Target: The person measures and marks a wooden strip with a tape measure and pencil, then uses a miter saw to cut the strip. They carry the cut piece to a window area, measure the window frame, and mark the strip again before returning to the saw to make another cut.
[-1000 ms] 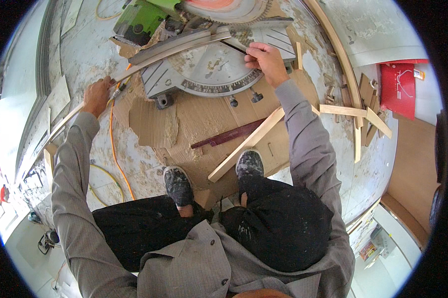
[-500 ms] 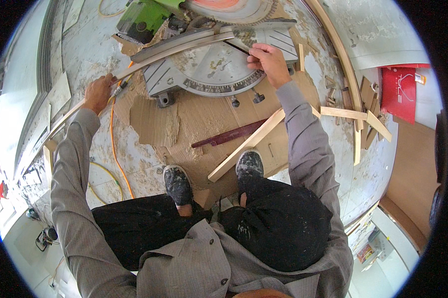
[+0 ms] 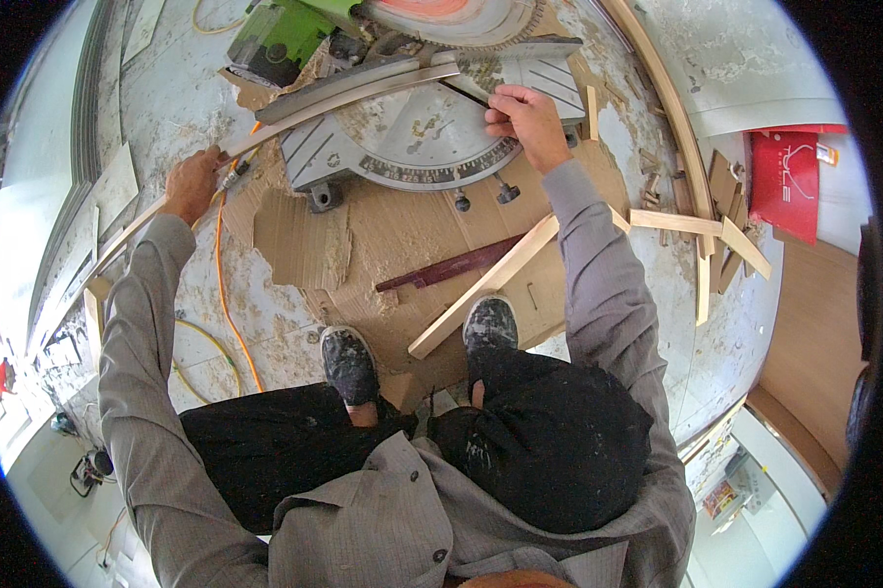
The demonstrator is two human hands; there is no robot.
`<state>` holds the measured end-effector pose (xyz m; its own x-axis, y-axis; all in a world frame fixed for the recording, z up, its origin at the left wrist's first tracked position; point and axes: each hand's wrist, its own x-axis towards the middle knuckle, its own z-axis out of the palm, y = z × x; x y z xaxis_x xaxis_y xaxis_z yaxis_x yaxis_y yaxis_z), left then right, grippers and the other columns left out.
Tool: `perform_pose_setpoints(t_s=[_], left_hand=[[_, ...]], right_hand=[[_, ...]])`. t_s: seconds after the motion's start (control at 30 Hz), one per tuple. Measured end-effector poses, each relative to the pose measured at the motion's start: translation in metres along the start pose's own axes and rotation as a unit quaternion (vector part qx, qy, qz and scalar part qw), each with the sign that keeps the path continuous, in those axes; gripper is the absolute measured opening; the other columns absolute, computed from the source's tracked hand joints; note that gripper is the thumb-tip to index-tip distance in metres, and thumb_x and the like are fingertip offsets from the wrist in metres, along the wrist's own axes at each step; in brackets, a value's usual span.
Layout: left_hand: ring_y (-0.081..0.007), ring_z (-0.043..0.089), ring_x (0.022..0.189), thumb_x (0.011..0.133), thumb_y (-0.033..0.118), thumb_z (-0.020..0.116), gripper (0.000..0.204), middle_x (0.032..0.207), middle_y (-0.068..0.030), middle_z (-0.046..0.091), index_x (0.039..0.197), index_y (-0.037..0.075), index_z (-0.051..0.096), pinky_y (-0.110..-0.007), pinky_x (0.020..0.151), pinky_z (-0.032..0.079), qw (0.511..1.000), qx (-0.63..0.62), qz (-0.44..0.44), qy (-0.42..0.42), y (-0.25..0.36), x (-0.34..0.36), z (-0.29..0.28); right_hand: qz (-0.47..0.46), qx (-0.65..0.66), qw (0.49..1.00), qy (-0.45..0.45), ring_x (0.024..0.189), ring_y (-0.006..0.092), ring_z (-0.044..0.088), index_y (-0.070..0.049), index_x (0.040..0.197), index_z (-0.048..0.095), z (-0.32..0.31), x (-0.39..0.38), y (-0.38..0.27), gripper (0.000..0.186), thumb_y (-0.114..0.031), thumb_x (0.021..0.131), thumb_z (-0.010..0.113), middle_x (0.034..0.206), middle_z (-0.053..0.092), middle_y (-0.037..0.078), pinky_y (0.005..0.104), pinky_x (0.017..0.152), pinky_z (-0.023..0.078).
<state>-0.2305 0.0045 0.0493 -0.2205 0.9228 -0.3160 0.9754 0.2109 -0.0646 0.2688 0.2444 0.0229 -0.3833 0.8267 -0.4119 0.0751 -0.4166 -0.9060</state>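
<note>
The left hand grips a strip ending near the curled right hand, its hold unclear.

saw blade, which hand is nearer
Right. In the picture, the right hand is below and slightly right of the saw blade; the left hand is farther, lower left.

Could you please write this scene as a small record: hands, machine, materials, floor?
left hand: gripping the long thin strip
right hand: curled at the saw table; contents unclear
machine: green mitre saw with round blade
strip position: along the fence
floor: cardboard, dark red strip, pale wood strip, orange cable
</note>
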Motion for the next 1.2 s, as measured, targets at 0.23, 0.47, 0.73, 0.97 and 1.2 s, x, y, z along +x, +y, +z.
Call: perform_pose_setpoints(t_s=[0.23, 0.47, 0.73, 0.97, 1.2], left_hand=[[-0.0421, 0.07, 0.103, 0.093, 0.012, 0.064, 0.028, 0.114, -0.0151, 0.073, 0.121, 0.015, 0.062, -0.054, 0.085, 0.055, 1.0, -0.004, -0.008, -0.003, -0.002, 0.002, 0.005], [-0.0402, 0.07, 0.1, 0.096, 0.014, 0.063, 0.021, 0.108, -0.0167, 0.072, 0.117, 0.011, 0.063, -0.053, 0.085, 0.054, 1.0, 0.008, -0.01, -0.007, 0.017, -0.004, -0.011], [-0.0419, 0.07, 0.101, 0.101, 0.018, 0.055, 0.02, 0.106, -0.0195, 0.072, 0.117, 0.009, 0.061, -0.054, 0.087, 0.053, 1.0, 0.006, 0.005, 0.012, 0.005, -0.004, 0.001], [-0.0417, 0.07, 0.105, 0.099, 0.009, 0.051, 0.023, 0.112, -0.0212, 0.072, 0.119, 0.009, 0.061, -0.053, 0.089, 0.053, 1.0, -0.015, -0.001, -0.005, 0.004, -0.003, 0.006], [-0.0429, 0.069, 0.106, 0.098, 0.007, 0.05, 0.026, 0.115, -0.0212, 0.071, 0.122, 0.008, 0.06, -0.053, 0.09, 0.053, 1.0, -0.013, -0.001, -0.013, 0.001, 0.001, 0.006]], right_hand=[[0.002, -0.001, 1.0, 0.002, 0.08, 0.0156, 0.071, 0.008, 0.126, 0.062, 0.0, 0.001, 0.0, 0.037, -0.013, 0.097, 0.07, 0.095, 0.071, 0.009, 0.0286, 0.068, 0.063], [0.002, -0.004, 1.0, 0.005, 0.08, 0.0155, 0.07, 0.009, 0.128, 0.06, -0.001, 0.001, 0.0, 0.04, -0.013, 0.096, 0.07, 0.095, 0.071, 0.009, 0.0289, 0.068, 0.063], [-0.003, -0.008, 1.0, -0.005, 0.083, 0.0156, 0.07, 0.011, 0.131, 0.058, 0.001, -0.001, -0.002, 0.044, -0.013, 0.097, 0.07, 0.1, 0.07, 0.01, 0.0294, 0.069, 0.064], [0.001, -0.012, 1.0, 0.001, 0.078, 0.0153, 0.07, 0.009, 0.128, 0.06, 0.001, -0.002, -0.004, 0.039, -0.014, 0.097, 0.069, 0.094, 0.071, 0.009, 0.0285, 0.068, 0.063], [-0.005, -0.002, 1.0, 0.007, 0.077, 0.0155, 0.07, 0.008, 0.127, 0.061, 0.001, -0.001, -0.001, 0.037, -0.013, 0.097, 0.069, 0.092, 0.071, 0.009, 0.0286, 0.067, 0.063]])
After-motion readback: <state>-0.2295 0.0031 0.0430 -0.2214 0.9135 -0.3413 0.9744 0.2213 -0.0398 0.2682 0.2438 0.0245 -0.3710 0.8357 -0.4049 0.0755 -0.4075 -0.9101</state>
